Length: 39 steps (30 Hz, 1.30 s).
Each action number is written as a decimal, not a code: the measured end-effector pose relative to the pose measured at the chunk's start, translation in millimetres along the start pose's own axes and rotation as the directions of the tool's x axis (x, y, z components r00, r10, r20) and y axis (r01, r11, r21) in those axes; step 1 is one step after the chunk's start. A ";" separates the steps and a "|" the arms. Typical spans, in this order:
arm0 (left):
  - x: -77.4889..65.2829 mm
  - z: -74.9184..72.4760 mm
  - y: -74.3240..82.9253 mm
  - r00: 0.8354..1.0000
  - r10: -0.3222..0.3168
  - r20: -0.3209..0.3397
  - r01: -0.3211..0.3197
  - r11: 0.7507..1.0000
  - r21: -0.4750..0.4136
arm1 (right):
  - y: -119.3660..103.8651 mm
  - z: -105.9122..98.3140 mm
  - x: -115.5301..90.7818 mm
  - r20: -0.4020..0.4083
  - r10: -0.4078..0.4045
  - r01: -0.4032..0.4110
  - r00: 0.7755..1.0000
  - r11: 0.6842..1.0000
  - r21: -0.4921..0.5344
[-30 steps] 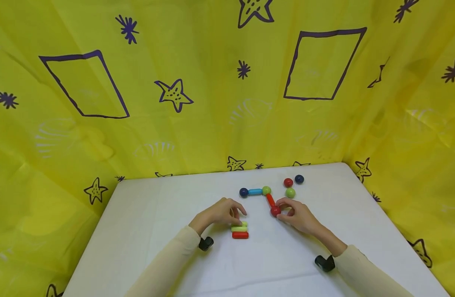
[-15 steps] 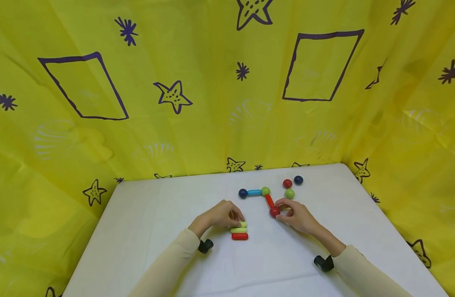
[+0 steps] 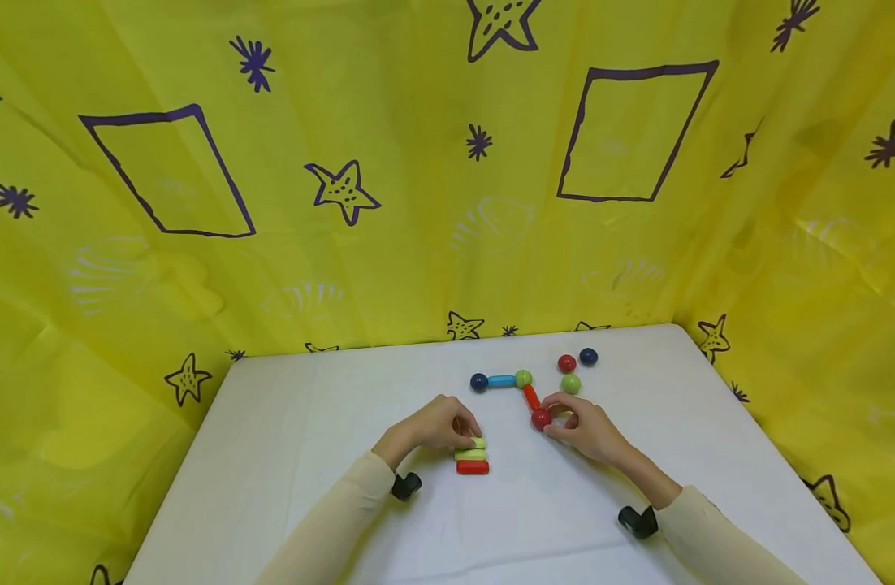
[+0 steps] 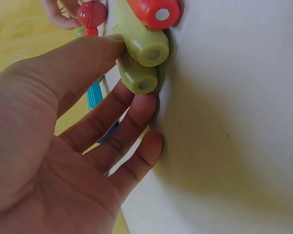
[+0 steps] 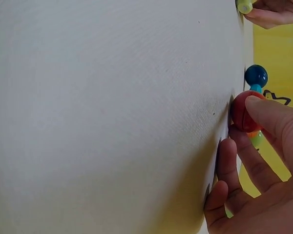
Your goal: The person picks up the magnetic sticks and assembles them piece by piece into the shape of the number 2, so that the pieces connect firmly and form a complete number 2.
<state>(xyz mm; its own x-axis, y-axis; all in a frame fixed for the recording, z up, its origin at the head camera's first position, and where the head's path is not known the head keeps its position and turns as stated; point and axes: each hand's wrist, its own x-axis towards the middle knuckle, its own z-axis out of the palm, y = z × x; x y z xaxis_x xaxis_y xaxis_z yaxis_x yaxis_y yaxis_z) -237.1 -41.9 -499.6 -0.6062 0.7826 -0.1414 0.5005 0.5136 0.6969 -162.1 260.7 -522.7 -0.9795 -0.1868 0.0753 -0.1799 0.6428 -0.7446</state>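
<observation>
My left hand (image 3: 434, 424) pinches the far yellow-green magnetic rod (image 4: 136, 77) between thumb and fingers. A second yellow-green rod (image 3: 470, 456) and a red rod (image 3: 473, 468) lie beside it, nearer me; metal discs show in their ends in the left wrist view. With thumb and fingertips, my right hand (image 3: 592, 431) holds a red ball (image 3: 540, 419) down on the table. That ball ends a bent chain: a red rod (image 3: 531, 397), a green ball (image 3: 524, 379), a light blue rod (image 3: 502, 380) and a dark blue ball (image 3: 479, 382).
Behind the right hand sit a loose red ball (image 3: 567, 363), a dark blue ball (image 3: 589, 357) and a green ball (image 3: 571, 383). The white table (image 3: 316, 406) backs onto a yellow curtain (image 3: 404, 268) with drawn stars.
The left hand's fingers have closed in on the far yellow-green rod, where they were spread apart above it. The right hand keeps its hold on the red ball.
</observation>
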 end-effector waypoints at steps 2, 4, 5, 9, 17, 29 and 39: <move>0.1 -0.4 -0.3 1.000 0.003 -0.008 -0.003 1.000 0.001 | -0.3 -0.1 0.0 0.002 0.003 -0.003 1.000 1.000 0.000; 0.8 -1.1 -1.0 1.000 0.001 -0.019 -0.001 1.000 0.002 | -0.4 -0.1 0.1 0.005 0.006 -0.006 1.000 1.000 -0.002; 1.2 -1.6 -1.0 1.000 -0.004 -0.024 0.004 1.000 0.002 | -0.4 0.0 0.1 0.005 0.008 -0.008 1.000 1.000 -0.004; 3.9 -4.7 -0.5 0.999 -0.014 -0.049 0.014 1.000 -0.005 | -0.4 0.3 0.2 0.001 0.010 -0.010 1.000 1.000 -0.011; 12.4 -10.7 5.8 0.995 0.001 -0.095 -0.002 1.000 -0.010 | -0.2 1.2 0.7 -0.007 0.001 -0.002 1.000 1.000 -0.016; 29.0 -5.3 18.4 0.995 -0.015 -0.103 0.014 1.000 -0.012 | -0.3 2.6 1.3 -0.022 0.005 -0.005 1.000 1.000 -0.013; 50.1 7.9 20.4 0.991 -0.025 -0.132 0.019 0.999 -0.049 | -1.0 6.7 8.4 -0.061 -0.041 0.039 0.997 0.999 -0.021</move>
<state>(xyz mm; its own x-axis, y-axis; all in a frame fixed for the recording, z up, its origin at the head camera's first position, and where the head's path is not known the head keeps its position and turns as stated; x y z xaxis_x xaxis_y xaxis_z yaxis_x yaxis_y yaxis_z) -252.4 10.6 -498.1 -0.6951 0.7160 -0.0644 0.4584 0.5105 0.7275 -169.6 253.5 -525.7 -0.9751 -0.1671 0.1458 -0.2201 0.6502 -0.7272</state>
